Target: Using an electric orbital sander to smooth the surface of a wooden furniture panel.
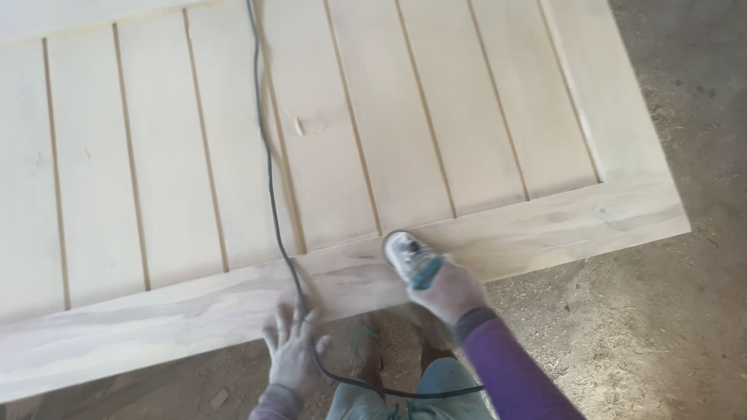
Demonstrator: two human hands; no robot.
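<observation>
— Hands first: what does each one do?
— Right hand (451, 292) is clenched around a small power sander (410, 257) on the near rail of the pale wooden door panel (436, 117). Left hand (292, 350) lies flat, fingers spread, on the near edge.
— Anything in the way?
— A black cord (268, 171) crosses the panel; sawdust floor (661, 334) lies right.

Sawdust-strewn concrete floor (661, 327) lies around, with sandalled feet (369, 350) below the edge.
</observation>
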